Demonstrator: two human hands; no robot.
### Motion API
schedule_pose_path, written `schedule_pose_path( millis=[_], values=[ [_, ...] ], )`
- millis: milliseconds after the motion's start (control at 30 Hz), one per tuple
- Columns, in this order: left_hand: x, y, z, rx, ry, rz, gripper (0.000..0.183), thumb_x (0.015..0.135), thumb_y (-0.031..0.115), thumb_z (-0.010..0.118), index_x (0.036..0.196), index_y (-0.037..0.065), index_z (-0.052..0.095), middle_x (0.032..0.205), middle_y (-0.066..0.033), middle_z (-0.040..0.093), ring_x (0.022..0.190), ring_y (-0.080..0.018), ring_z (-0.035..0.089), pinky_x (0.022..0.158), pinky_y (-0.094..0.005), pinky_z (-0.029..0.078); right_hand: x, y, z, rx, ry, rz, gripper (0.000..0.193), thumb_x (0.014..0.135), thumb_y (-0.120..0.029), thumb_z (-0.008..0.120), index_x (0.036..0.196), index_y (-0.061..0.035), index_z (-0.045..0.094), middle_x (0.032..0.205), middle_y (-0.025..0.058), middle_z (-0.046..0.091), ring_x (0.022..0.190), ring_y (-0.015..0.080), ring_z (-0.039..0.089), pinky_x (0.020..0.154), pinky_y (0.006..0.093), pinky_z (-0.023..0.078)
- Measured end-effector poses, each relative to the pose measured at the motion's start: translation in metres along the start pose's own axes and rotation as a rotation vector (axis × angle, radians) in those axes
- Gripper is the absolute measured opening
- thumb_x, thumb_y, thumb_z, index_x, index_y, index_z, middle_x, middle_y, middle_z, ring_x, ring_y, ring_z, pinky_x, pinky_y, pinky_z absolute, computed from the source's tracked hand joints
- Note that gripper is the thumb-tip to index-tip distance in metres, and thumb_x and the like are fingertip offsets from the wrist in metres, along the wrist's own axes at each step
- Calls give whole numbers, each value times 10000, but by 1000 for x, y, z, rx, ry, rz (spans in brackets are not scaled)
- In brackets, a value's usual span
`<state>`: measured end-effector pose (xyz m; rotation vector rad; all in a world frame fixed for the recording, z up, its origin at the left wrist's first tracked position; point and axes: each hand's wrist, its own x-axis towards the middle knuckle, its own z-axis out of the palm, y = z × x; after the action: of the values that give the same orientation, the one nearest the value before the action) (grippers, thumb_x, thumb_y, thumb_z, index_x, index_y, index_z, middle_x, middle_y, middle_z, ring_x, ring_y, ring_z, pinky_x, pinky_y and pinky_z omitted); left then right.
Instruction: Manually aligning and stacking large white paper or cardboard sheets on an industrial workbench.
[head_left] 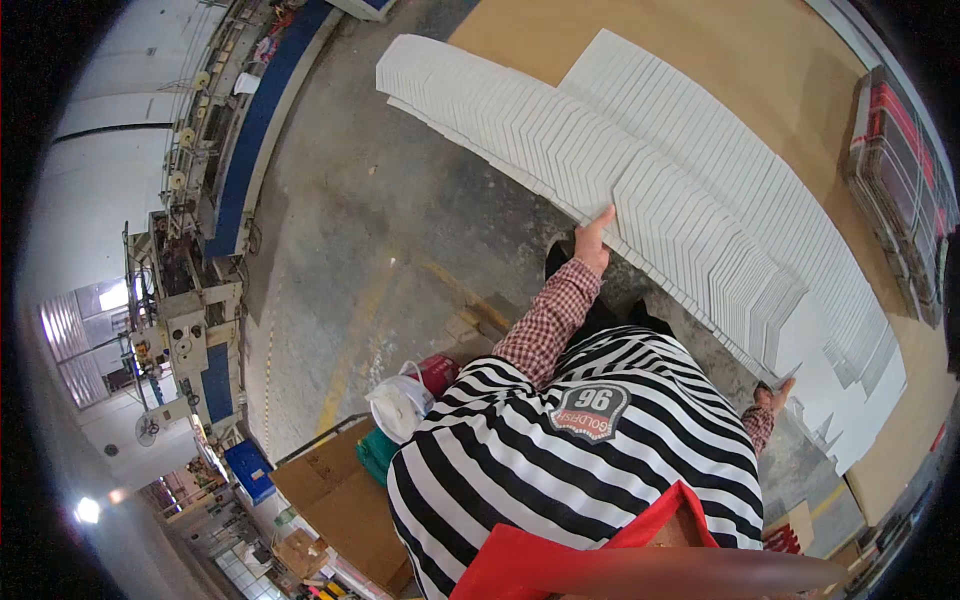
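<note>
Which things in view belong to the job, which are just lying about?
In use: overlapping white sheets; left hand and right hand at their edge; tan tabletop beneath.
Apparently lying about: plaid-patterned stack, untouched on the tabletop; white container; cardboard box.
</note>
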<state>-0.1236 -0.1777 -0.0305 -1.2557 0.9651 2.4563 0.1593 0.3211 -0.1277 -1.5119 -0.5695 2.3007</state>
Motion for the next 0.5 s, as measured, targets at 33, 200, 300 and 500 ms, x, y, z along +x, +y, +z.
schedule_pose_path(
  millis=[33,200,300,500],
  values=[
    [-3,7,-1,-9,-16,34,495,776,131,638,1190,-33,424,1199,-115,468,1085,-245,453,899,-394,391,-3,-8,-6,-62,-287,188,447,728,-367,674,1067,-96,568,993,-4,603,806,154,568,555,224,423],
    [-27,19,4,26,-102,144,485,759,98,647,1170,-48,435,1177,-110,481,1085,-240,454,897,-399,385,-20,17,30,24,-29,23,395,751,-372,649,1036,-108,576,954,-11,614,609,111,523,412,182,332],
    [-32,17,19,-7,-203,222,461,761,87,637,1161,-42,449,1170,-110,489,1064,-244,472,879,-391,401,-20,13,13,70,-228,78,384,765,-375,631,1030,-102,575,954,-4,617,607,109,528,409,178,341],
    [-21,26,23,60,-237,162,595,735,109,673,1236,-20,378,1270,-149,388,1150,-257,391,936,-420,344,-45,26,46,164,-114,45,399,762,-388,631,1028,-97,571,909,21,622,488,88,476,348,187,302]
  ],
)
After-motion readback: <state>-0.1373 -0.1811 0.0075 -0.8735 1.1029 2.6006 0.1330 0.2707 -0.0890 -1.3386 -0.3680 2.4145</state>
